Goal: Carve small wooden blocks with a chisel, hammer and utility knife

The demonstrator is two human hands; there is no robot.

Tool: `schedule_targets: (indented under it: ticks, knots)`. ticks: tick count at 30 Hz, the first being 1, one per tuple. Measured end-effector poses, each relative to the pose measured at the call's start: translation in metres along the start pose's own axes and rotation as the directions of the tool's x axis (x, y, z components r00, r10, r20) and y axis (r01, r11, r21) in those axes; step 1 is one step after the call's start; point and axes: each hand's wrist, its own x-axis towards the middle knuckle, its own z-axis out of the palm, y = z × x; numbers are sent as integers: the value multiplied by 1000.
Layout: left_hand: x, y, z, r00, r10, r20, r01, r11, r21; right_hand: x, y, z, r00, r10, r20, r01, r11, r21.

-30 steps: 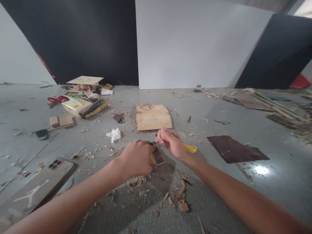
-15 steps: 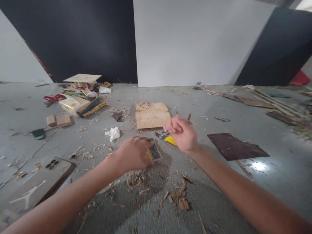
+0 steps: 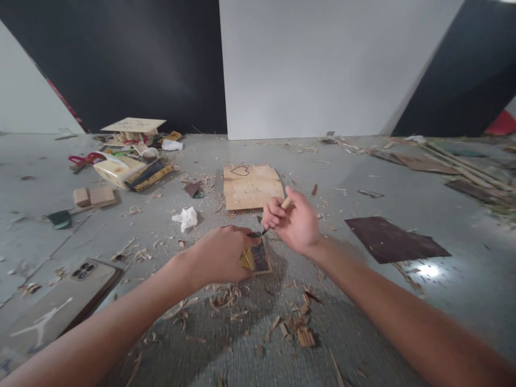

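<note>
My left hand [image 3: 226, 255] is closed over a small wooden board [image 3: 262, 260] with a dark and yellow painted face, holding it against the grey floor mat. In my right hand [image 3: 293, 221] is a slim carving tool [image 3: 286, 203] with a pale wooden handle. Its dark tip points down and left, at the board's upper edge near my left fingers; whether it touches I cannot tell. Just beyond my hands lies a bigger wooden sheet [image 3: 253, 188] with a heart drawn on it. My right hand hides most of the yellow-handled utility knife.
A phone [image 3: 64, 301] lies at the left, with crumpled tissue [image 3: 186, 219] farther in. Wood blocks [image 3: 94, 197] and a pile with red-handled scissors [image 3: 84, 159] sit back left. Dark sandpaper [image 3: 395, 239] is at the right. Wood chips [image 3: 302, 330] and shavings litter the floor.
My right hand has turned and shifted slightly left, bringing the carving tool's tip down to the small board. My left hand stays on the board. The utility knife is now mostly covered.
</note>
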Motion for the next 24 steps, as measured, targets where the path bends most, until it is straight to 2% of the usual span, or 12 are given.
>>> schedule_targets:
  ticks: [5, 17, 20, 24]
  knots:
    - [-1, 1, 0, 1000, -3, -23, 3, 1000, 9, -2, 1, 3, 1000, -13, 6, 13, 999, -35]
    - [-2, 3, -1, 1000, 5, -31, -4, 1000, 31, -2, 4, 3, 1000, -26, 5, 26, 1000, 16]
    - [-2, 4, -2, 999, 9, -36, -8, 999, 35, -1, 10, 3, 997, -69, -46, 69, 998, 10]
    - [-1, 6, -1, 999, 15, -45, -14, 999, 31, 11, 20, 6, 965, -139, -225, 161, 983, 85]
